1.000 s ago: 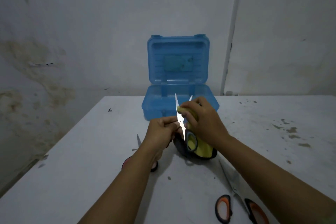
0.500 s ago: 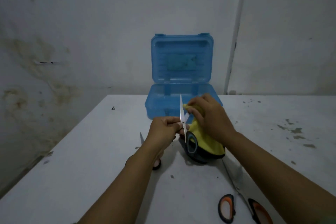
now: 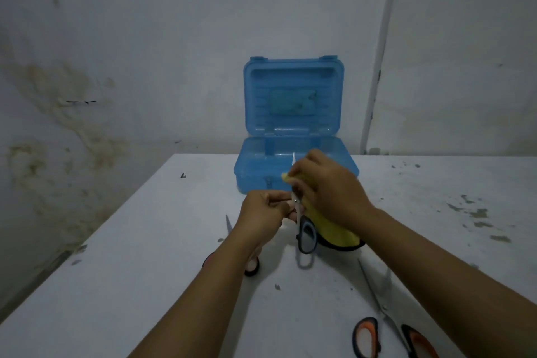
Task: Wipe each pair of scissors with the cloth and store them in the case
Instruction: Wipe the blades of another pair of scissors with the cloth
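Note:
I hold a pair of scissors with black-and-grey handles (image 3: pixel 306 234) upright over the table, blades up. My left hand (image 3: pixel 266 213) pinches it near the pivot. My right hand (image 3: pixel 328 190) grips a yellow cloth (image 3: pixel 334 229) folded round the blades, whose tip shows above my fingers. Behind them the blue plastic case (image 3: pixel 293 166) stands with its lid raised. A second pair with orange-black handles (image 3: pixel 377 337) lies at the near right. A third pair with red-black handles (image 3: pixel 251 266) lies partly hidden under my left forearm.
The white table (image 3: pixel 145 270) has stains and flakes at the right and ends at a left edge with a drop. A stained wall rises close behind the case, with a white pipe (image 3: pixel 374 81) to its right.
The scissor blades have closed from spread apart to nearly together. My right hand with the cloth has slid along the blades, and the view has drifted slightly left.

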